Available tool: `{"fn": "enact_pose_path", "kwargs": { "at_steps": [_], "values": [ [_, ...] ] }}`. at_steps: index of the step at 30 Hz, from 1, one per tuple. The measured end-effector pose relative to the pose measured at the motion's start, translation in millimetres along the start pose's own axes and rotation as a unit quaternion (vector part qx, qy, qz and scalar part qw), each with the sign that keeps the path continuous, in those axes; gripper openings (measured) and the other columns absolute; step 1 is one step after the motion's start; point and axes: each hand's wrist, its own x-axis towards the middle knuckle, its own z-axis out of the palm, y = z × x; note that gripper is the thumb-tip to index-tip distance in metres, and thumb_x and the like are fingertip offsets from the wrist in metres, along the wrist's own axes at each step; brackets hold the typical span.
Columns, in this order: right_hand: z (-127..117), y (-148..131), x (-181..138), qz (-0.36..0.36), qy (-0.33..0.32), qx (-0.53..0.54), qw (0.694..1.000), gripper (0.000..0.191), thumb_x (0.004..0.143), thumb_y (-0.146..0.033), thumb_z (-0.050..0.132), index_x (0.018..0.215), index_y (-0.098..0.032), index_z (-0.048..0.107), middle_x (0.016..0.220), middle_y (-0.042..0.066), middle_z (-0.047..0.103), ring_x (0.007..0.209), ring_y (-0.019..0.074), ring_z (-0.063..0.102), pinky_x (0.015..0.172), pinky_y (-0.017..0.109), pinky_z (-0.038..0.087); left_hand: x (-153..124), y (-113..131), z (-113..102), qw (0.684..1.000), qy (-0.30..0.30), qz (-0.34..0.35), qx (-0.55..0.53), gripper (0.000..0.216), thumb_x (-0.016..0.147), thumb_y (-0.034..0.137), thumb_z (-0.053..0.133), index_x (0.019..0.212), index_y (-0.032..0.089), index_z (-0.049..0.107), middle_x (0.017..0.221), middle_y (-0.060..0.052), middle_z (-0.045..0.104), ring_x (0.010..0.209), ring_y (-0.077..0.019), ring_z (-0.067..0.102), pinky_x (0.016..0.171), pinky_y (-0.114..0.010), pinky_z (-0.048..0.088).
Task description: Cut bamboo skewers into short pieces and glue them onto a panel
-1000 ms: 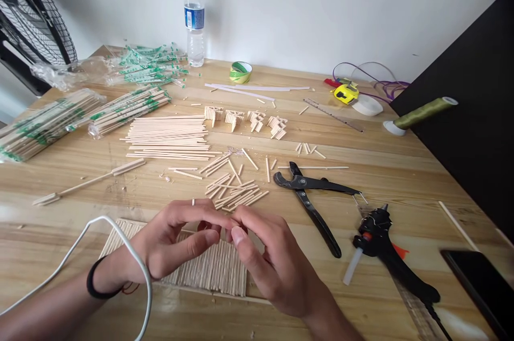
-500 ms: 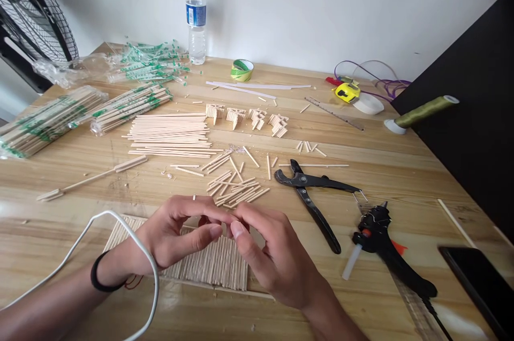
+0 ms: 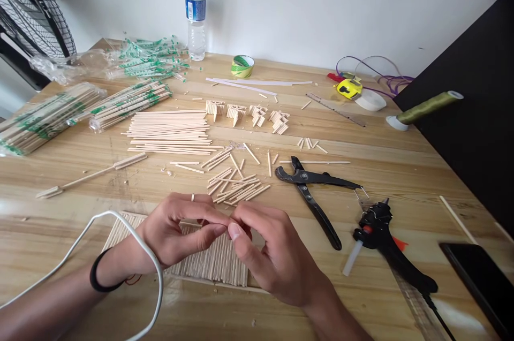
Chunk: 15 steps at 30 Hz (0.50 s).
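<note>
Above a flat panel of glued wooden sticks (image 3: 212, 260), my left hand (image 3: 180, 231) and my right hand (image 3: 269, 250) meet fingertip to fingertip. Thumb and forefinger are pinched together on each hand; anything between them is too small or hidden to make out. My forearms and hands cover part of the panel. Just beyond my fingers lies a loose pile of short cut sticks (image 3: 241, 188). A white cable (image 3: 155, 255) loops over my left wrist.
Black cutters (image 3: 307, 186) and a glue gun (image 3: 379, 234) lie to the right, near a phone (image 3: 477, 282). Long sticks (image 3: 168, 129), small stick assemblies (image 3: 236, 112) and bagged sticks (image 3: 52, 116) are farther back. A water bottle (image 3: 196, 14) stands by the wall.
My left thumb has moved in closer to its forefinger and the right fingertips. Both hands otherwise stay in nearly the same place; the view has shifted slightly.
</note>
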Motion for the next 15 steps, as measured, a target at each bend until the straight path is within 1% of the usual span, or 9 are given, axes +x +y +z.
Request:
{"fn": "enact_pose_path", "kwargs": {
  "at_steps": [4, 8, 11, 15],
  "values": [
    [-0.3, -0.2, 0.9, 0.009, -0.003, -0.004, 1.0, 0.031, 0.1, -0.023, 0.048, 0.072, -0.023, 0.036, 0.065, -0.005, 0.043, 0.061, 0.012, 0.043, 0.059, 0.028, 0.033, 0.8, 0.9, 0.4, 1.0, -0.001, 0.003, 0.005, 0.022, 0.103, 0.021, 0.065, 0.113, 0.017, 0.084, 0.08, -0.008, 0.076, 0.066, -0.0132, 0.059, 0.062, -0.024, 0.046],
    [-0.2, 0.3, 0.1, 0.007, -0.002, -0.003, 1.0, 0.029, 0.1, -0.023, 0.048, 0.072, -0.023, 0.038, 0.065, -0.005, 0.043, 0.061, 0.0122, 0.043, 0.06, 0.028, 0.034, 1.8, 3.8, 0.6, 1.0, 0.003, 0.005, 0.001, 0.021, 0.101, 0.018, 0.067, 0.11, 0.018, 0.085, 0.076, -0.007, 0.075, 0.065, -0.0124, 0.059, 0.059, -0.023, 0.045],
    [-0.4, 0.0, -0.8, 0.007, -0.003, -0.001, 1.0, 0.028, 0.099, -0.023, 0.048, 0.072, -0.023, 0.039, 0.065, -0.005, 0.043, 0.061, 0.0123, 0.043, 0.06, 0.028, 0.033, 1.7, 3.7, 0.5, 1.0, 0.003, -0.012, -0.02, 0.02, 0.101, 0.018, 0.067, 0.11, 0.019, 0.085, 0.079, -0.006, 0.077, 0.067, -0.0121, 0.062, 0.062, -0.022, 0.047],
    [-0.7, -1.4, -1.0, 0.007, -0.003, 0.007, 1.0, 0.029, 0.099, -0.022, 0.048, 0.072, -0.023, 0.037, 0.064, -0.005, 0.041, 0.06, 0.0117, 0.041, 0.059, 0.028, 0.033, 1.8, 1.9, 0.1, 0.998, -0.003, -0.032, -0.063, 0.019, 0.102, 0.021, 0.067, 0.108, 0.017, 0.085, 0.082, -0.007, 0.078, 0.07, -0.0131, 0.064, 0.064, -0.022, 0.05]
  ]
}}
